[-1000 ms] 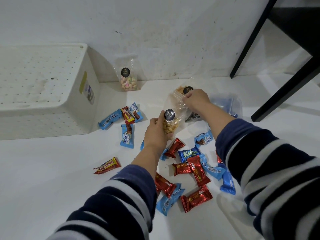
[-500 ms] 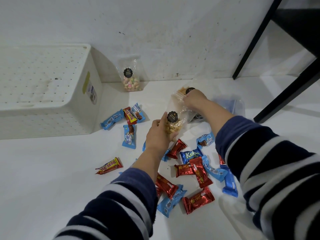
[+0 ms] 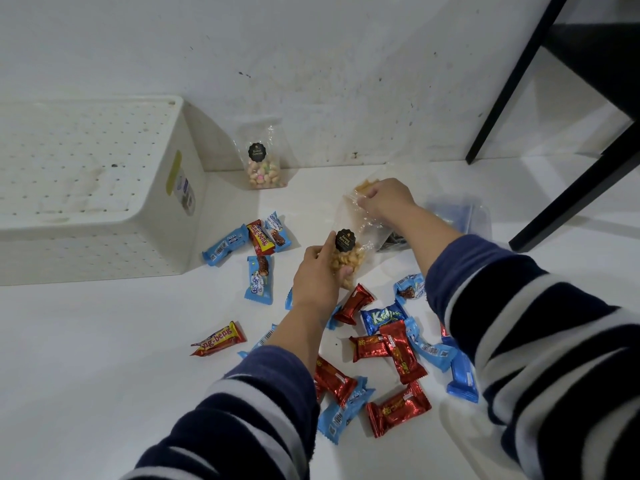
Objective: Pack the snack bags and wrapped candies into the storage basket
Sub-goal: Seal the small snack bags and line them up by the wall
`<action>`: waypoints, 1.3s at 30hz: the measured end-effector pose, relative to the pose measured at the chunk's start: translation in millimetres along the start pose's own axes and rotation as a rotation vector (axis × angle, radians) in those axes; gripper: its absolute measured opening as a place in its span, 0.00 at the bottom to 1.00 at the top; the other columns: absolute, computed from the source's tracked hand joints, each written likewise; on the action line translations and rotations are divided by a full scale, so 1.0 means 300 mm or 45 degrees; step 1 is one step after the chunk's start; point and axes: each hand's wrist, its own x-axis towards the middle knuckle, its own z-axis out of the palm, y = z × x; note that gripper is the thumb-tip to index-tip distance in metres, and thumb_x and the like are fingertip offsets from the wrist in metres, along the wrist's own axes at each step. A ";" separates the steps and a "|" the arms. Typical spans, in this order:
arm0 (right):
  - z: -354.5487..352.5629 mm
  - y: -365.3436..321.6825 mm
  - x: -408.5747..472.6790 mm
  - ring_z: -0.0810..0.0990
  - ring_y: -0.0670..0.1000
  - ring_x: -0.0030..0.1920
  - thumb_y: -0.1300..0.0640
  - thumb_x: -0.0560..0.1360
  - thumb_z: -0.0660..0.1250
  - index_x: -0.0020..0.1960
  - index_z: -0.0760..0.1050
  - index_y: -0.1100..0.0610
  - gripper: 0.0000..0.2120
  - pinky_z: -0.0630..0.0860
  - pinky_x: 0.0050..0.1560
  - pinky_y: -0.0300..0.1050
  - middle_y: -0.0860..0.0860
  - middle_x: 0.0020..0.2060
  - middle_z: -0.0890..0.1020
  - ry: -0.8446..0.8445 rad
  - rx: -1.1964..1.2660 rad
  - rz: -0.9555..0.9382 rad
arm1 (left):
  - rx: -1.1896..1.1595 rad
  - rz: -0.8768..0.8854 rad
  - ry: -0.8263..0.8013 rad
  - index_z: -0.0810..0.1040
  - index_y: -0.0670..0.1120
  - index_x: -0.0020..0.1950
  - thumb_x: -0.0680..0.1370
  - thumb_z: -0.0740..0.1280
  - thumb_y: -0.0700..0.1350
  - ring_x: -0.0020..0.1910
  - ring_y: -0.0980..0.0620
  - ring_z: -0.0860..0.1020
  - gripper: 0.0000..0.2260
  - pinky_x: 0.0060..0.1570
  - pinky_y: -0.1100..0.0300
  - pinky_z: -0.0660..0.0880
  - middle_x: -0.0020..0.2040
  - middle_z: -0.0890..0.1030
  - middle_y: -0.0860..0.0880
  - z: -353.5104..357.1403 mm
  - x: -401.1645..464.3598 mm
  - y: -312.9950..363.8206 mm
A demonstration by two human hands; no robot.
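Left grip [image 3: 320, 271] is clamped round the nut bag [image 3: 347, 252], fingers wrapped on the bag's lower end where the nuts sit, black label facing up at us. Our right grip [image 3: 386, 199] is pinched on clear plastic further back, and from this view we cannot tell for sure whether that is the same bag's top or the second bag [image 3: 363, 186] with orange pieces lying just behind it. What counts now is the basket [image 3: 183, 188]: it lies well off to the left of both hands, against the wall, and we see its perforated bottom and side, so we read it as upside down or tipped, with the opening not in view. The nut bag's long axis runs away from us, from left hand toward right hand. Our left hand is the nearer one to the basket, so we judge the carry goes leftward with that arm. Both arms are stretched forward, striped sleeves low over the counter [image 3: 104, 341]. Candies [image 3: 388, 344] lie scattered beneath the forearms, a few more [image 3: 259, 237] just beside the basket, and a bag of pastel sweets [image 3: 264, 161] stands against the wall.
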 end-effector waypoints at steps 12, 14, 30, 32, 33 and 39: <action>0.012 -0.019 -0.002 0.79 0.55 0.59 0.57 0.77 0.62 0.53 0.80 0.57 0.10 0.74 0.53 0.41 0.53 0.58 0.81 0.008 0.082 -0.085 | 0.012 -0.008 0.017 0.54 0.56 0.78 0.79 0.64 0.51 0.63 0.48 0.73 0.30 0.58 0.56 0.72 0.69 0.67 0.49 0.003 -0.009 0.011; 0.012 -0.025 0.000 0.79 0.56 0.57 0.58 0.77 0.61 0.54 0.81 0.57 0.11 0.77 0.58 0.46 0.53 0.56 0.82 0.034 0.076 -0.080 | 0.017 -0.003 0.016 0.53 0.56 0.78 0.79 0.64 0.51 0.63 0.48 0.74 0.30 0.58 0.56 0.72 0.69 0.67 0.48 0.003 -0.010 0.011; 0.016 -0.043 0.002 0.80 0.57 0.54 0.56 0.77 0.62 0.49 0.80 0.61 0.11 0.76 0.52 0.44 0.56 0.51 0.83 -0.003 -0.039 -0.096 | 0.013 -0.037 -0.005 0.53 0.58 0.77 0.79 0.63 0.51 0.64 0.48 0.73 0.29 0.60 0.55 0.72 0.70 0.66 0.49 -0.004 -0.016 0.016; -0.024 -0.027 -0.005 0.80 0.56 0.56 0.59 0.76 0.63 0.53 0.81 0.62 0.12 0.75 0.49 0.42 0.54 0.50 0.82 -0.042 -0.125 -0.072 | 0.005 -0.037 -0.012 0.54 0.57 0.77 0.79 0.64 0.51 0.64 0.48 0.73 0.29 0.59 0.55 0.72 0.70 0.67 0.49 -0.005 -0.017 0.018; -0.046 -0.015 -0.008 0.80 0.56 0.56 0.61 0.75 0.63 0.56 0.80 0.62 0.12 0.76 0.52 0.42 0.55 0.52 0.82 -0.047 -0.179 -0.054 | 0.005 -0.037 -0.011 0.54 0.57 0.77 0.79 0.64 0.51 0.64 0.47 0.73 0.29 0.59 0.55 0.72 0.70 0.67 0.49 -0.006 -0.018 0.019; -0.086 0.050 -0.039 0.79 0.56 0.56 0.65 0.73 0.64 0.59 0.78 0.62 0.16 0.78 0.57 0.46 0.57 0.56 0.81 -0.082 -0.260 0.000 | -0.005 -0.044 -0.012 0.55 0.57 0.77 0.79 0.63 0.50 0.63 0.47 0.73 0.29 0.58 0.54 0.73 0.70 0.67 0.48 -0.003 -0.019 0.021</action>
